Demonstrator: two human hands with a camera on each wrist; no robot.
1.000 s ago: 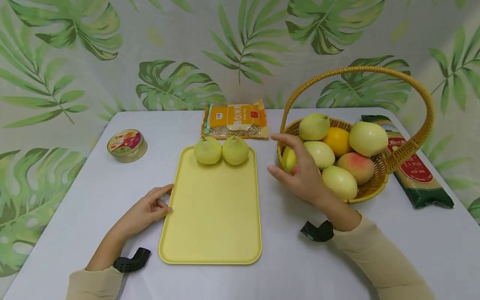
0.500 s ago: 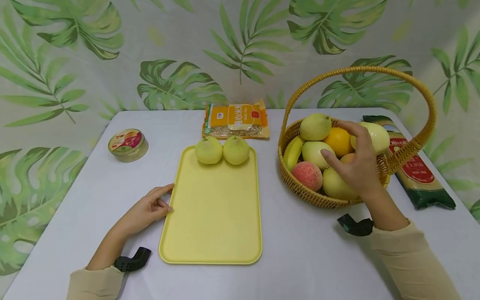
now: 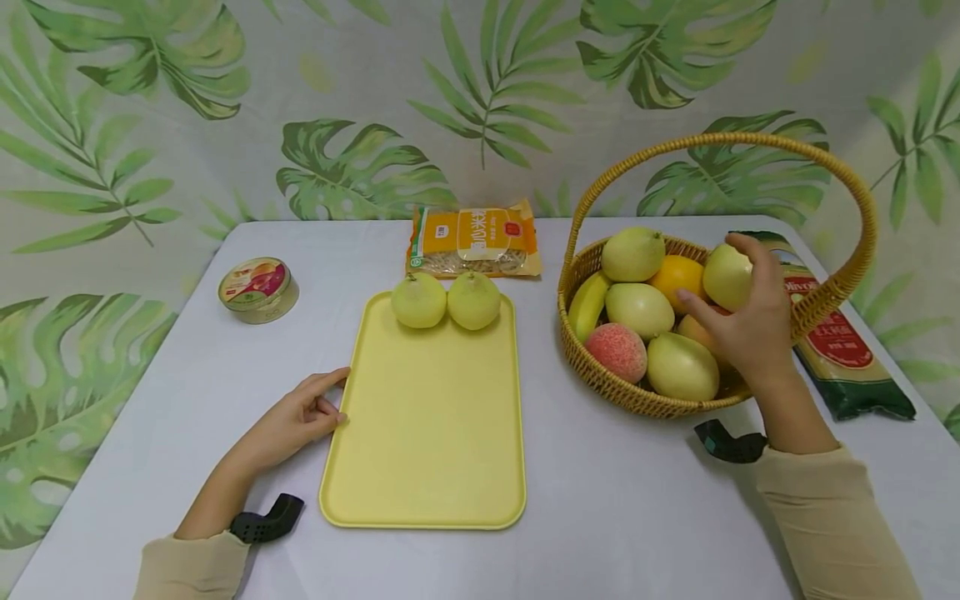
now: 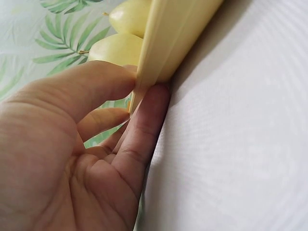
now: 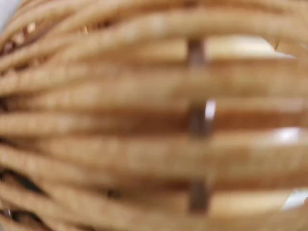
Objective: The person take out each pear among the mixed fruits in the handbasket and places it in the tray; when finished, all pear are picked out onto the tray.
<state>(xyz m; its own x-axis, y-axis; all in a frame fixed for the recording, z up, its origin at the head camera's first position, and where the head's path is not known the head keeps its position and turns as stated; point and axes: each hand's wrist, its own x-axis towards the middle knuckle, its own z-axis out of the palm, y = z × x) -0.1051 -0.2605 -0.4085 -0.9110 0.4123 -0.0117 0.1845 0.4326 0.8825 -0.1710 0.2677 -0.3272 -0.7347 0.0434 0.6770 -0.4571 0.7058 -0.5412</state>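
My left hand [image 3: 288,425] pinches the left rim of a yellow tray [image 3: 427,433]. In the left wrist view, the thumb lies at the tray's rim [image 4: 159,48] and a finger reaches under it. Two pale green pears [image 3: 417,300] sit side by side at the tray's far end. Over the right side of a wicker basket [image 3: 630,400], my right hand [image 3: 761,325] spreads around a pale green pear [image 3: 727,275]. Its fingers bend over the fruit's right side, while the thumb stands apart on the left. In the right wrist view, blurred wicker hides the hand.
The basket also holds an orange [image 3: 678,279], a banana [image 3: 588,304], a pink peach [image 3: 615,352] and several pears. Its tall handle [image 3: 720,140] arches overhead. Nearby lie a red-green packet [image 3: 855,358], an orange noodle packet [image 3: 476,242] and a round tin [image 3: 257,290].
My right hand has moved right, from the basket's left edge across to the pear on its right side. The left hand and the tray have stayed in place.
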